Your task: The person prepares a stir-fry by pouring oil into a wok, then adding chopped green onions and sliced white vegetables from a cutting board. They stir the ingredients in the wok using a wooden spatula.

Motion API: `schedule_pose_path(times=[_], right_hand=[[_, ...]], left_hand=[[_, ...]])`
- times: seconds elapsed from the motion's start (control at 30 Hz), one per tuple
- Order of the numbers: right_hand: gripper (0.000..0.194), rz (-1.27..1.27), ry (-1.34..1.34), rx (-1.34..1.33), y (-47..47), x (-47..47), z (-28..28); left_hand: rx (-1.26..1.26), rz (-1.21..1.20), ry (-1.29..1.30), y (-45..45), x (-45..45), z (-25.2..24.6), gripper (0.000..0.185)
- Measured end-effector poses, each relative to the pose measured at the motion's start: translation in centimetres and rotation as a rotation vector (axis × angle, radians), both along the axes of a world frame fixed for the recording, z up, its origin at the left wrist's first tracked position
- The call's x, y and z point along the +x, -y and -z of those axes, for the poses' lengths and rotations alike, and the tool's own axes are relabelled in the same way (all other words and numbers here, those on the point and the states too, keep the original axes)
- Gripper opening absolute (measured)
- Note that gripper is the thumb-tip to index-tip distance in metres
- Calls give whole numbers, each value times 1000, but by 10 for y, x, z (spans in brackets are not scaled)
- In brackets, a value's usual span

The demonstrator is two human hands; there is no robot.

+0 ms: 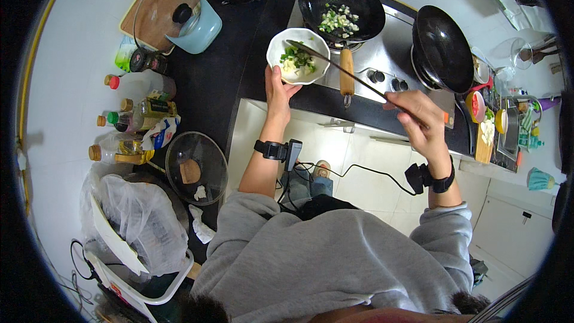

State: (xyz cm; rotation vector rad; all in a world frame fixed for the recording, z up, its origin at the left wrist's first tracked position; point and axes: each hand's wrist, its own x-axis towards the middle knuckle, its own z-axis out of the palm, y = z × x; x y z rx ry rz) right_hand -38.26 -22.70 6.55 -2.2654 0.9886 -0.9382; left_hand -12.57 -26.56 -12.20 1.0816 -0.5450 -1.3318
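Note:
My left hand [279,96] holds a white scalloped bowl [319,45] by its near rim, in front of the cooktop. Chopped scallion and pale chopped pieces, possibly garlic, [297,60] lie inside the bowl. In my right hand [421,119] is a long, dark, slim cooking utensil [354,78], whose far end reaches into the bowl's opening; its exact kind is hard to tell. Just beyond the bowl, a black wok [370,13] sits on the left burner, its wooden handle [346,72] pointing towards me. White and green chopped pieces [339,20] are spread in the wok.
A second black wok [444,49] rests tilted on the right of the steel cooktop [399,22]. Several bottles [148,85] line the left wall, near a glass lid [197,179]. Farther right are a cutting board [484,143] and a sink [508,139]. A cable [358,166] hangs between my wrists.

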Motion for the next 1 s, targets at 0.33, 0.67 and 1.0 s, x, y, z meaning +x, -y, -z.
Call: schedule_pose_path(times=[0.33, 0.67, 1.0], right_hand=[[30, 123, 204, -127, -25, -18, -17], [15, 337, 114, 103, 39, -10, 0], [17, 405, 147, 33, 79, 2, 32]], left_hand=[[70, -7, -110, -17, 19, 1, 69], [124, -89, -64, -45, 50, -13, 71], [9, -119, -37, -72, 76, -16, 62]])
